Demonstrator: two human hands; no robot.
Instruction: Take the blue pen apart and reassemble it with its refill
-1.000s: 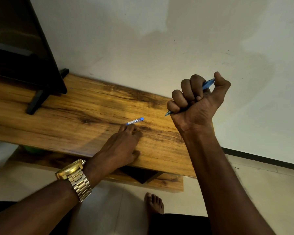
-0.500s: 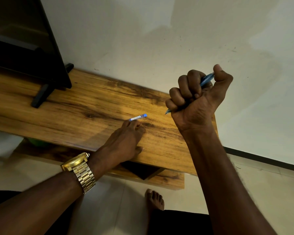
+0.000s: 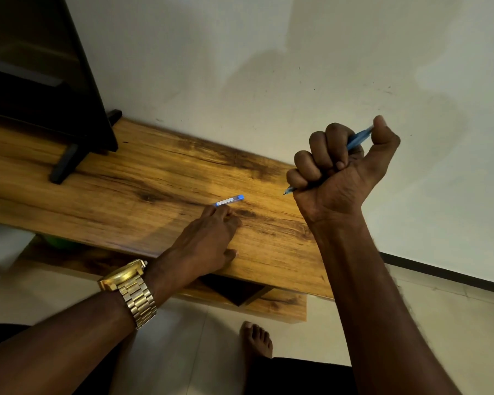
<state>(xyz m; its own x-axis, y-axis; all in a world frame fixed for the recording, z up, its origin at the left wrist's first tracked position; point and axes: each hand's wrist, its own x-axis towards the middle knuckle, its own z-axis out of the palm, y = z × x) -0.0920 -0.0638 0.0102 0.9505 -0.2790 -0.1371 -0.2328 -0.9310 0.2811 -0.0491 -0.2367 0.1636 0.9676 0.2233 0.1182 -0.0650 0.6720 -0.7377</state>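
Wood-grain surface [image 3: 143, 195] against a pale wall: the right hand [image 3: 340, 172] fists a light, slick blue pen [image 3: 358, 139] aloft, while the left hand's [image 3: 206, 240] fingertips touch a small blue-capped piece [image 3: 229, 200], probably best pinched mid-length.

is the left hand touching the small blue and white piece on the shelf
Touching: in the head view, the left hand's fingertips meet the near end of the small blue-and-white piece, no gap visible.

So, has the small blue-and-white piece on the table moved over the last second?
No: the blue-and-white piece sits just left of the same dark knot in the wood.
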